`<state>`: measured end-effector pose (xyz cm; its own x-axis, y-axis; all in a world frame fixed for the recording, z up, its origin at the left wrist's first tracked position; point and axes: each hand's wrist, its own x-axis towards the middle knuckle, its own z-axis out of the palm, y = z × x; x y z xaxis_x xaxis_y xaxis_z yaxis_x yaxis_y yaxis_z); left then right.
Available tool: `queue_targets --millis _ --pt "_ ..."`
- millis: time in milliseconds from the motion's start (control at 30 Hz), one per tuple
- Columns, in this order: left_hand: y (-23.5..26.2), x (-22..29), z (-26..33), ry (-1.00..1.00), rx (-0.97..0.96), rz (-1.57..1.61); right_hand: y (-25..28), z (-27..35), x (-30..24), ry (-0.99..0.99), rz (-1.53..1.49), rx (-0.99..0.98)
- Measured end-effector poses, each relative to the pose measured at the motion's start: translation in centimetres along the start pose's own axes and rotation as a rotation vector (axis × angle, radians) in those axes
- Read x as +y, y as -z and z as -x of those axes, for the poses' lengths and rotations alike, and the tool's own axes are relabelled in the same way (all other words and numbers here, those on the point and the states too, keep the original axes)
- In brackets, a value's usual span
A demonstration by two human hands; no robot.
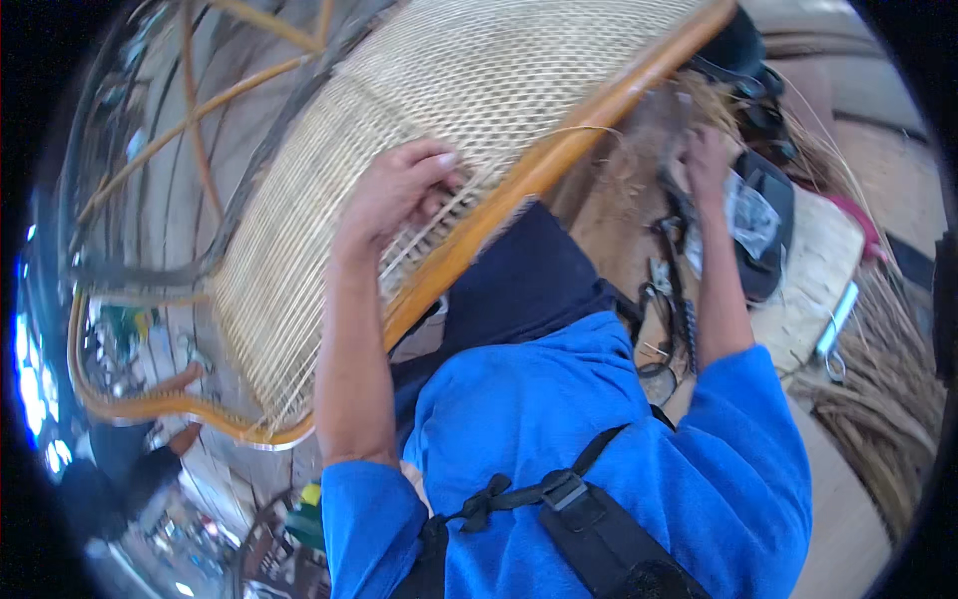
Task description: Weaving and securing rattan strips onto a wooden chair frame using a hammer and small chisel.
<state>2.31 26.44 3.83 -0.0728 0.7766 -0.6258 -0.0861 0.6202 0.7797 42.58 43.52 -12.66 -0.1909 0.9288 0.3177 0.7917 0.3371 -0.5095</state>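
A woven cane panel (pixel 519 75) in a varnished wooden frame (pixel 599 110) lies slanted across my lap. My left hand (pixel 399 190) rests on the weave close to the frame's edge. Its fingers are curled in and pressed together; whatever is between them is hidden. A thin loose cane strand (pixel 589 128) arcs over the wooden rail. Off to the right, my right hand (pixel 707 160) is raised over a tool area, fingers closed and somewhat blurred, and I cannot make out what it grips. Beneath that hand is a clear plastic bag (pixel 748 215) on a dark case.
Pliers (pixel 659 278) and other dark tools lie on the board between my body and right arm. Bundles of cane strands (pixel 878 399) spread at the far right, near a light blue tube-shaped object (pixel 836 319). Bent cane chair parts (pixel 190 125) stand at left, and another person's arm (pixel 180 379) shows lower left.
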Motion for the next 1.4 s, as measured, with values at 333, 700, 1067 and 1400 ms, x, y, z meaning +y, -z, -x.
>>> queue_targets --millis 333,700,1067,1400 --pt "0.7 -0.3 0.5 -0.029 0.002 0.011 7.9 1.9 -28.4 -0.321 -0.653 -0.563" --pt "0.5 -1.0 0.3 -0.077 0.017 0.015 4.8 0.4 -31.8 -0.291 -0.226 -0.752" --pt "-0.2 -0.9 0.0 -0.098 0.085 -0.044 4.0 1.0 -32.4 -0.106 -0.253 -0.613" --pt "-0.7 -1.0 0.2 -0.163 0.159 -0.076 3.4 1.0 -32.3 -0.037 -0.217 -0.584"
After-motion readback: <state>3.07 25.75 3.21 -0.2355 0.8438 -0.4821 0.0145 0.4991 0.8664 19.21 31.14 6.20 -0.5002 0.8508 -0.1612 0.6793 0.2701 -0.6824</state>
